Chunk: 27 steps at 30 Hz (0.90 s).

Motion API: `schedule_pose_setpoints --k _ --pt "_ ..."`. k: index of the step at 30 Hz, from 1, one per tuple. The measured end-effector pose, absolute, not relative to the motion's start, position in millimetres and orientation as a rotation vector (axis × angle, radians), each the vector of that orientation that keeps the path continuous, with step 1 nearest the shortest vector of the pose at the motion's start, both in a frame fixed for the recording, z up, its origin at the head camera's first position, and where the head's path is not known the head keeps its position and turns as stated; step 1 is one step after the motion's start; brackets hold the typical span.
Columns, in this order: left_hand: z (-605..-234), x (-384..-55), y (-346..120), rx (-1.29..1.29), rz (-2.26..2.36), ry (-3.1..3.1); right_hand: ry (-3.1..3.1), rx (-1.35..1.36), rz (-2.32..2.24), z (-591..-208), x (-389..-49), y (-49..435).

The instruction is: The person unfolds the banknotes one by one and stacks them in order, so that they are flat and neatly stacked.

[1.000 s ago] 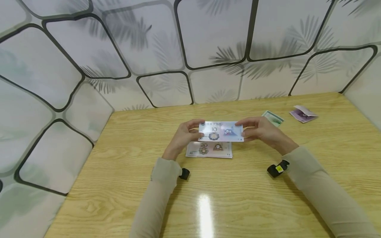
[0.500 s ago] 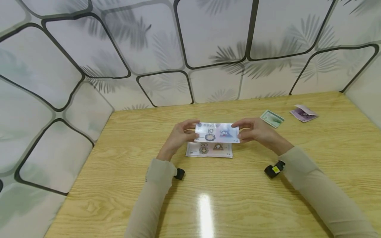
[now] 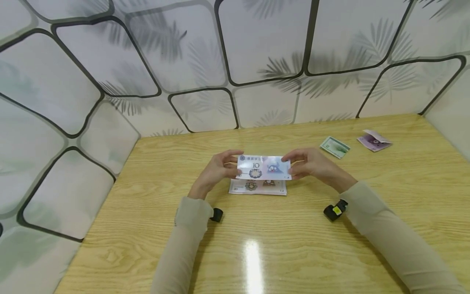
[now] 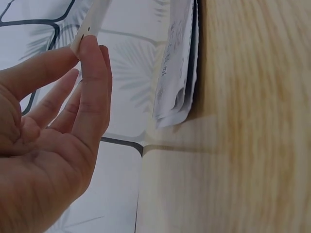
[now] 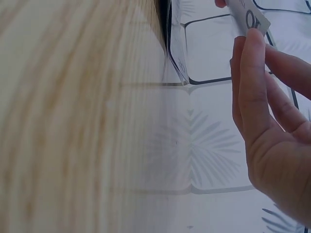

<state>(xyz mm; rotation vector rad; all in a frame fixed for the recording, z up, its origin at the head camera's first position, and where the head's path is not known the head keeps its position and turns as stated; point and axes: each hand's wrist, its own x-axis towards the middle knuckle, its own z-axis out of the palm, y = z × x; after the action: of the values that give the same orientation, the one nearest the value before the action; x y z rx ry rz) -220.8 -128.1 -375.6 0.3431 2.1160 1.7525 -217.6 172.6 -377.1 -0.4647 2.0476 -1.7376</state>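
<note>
Between both hands a pale blue-violet play banknote marked 10 is stretched flat and raised above the table. My left hand pinches its left end between thumb and fingers. At the opposite end my right hand pinches the right edge. Below the held note, partly covered by it in the head view, lies a small stack of banknotes with a 20 note on top. Seen from the left wrist, the stack shows slightly parted layers and a gap separates it from the raised note.
A green banknote lies at the back right of the wooden table. Farther right is a folded purple banknote, one flap standing up. A patterned wall borders the table's back edge.
Both hands have shifted left and slightly toward the person, carrying the 10 note. It now covers more of the stack's upper part, and the green note is fully exposed.
</note>
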Motion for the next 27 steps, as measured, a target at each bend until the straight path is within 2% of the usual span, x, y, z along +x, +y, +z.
schedule_pose_setpoints --k 27 --pt "-380.2 -214.8 -132.5 0.214 1.517 2.153 1.994 -0.488 -1.524 -378.5 -214.1 167.8"
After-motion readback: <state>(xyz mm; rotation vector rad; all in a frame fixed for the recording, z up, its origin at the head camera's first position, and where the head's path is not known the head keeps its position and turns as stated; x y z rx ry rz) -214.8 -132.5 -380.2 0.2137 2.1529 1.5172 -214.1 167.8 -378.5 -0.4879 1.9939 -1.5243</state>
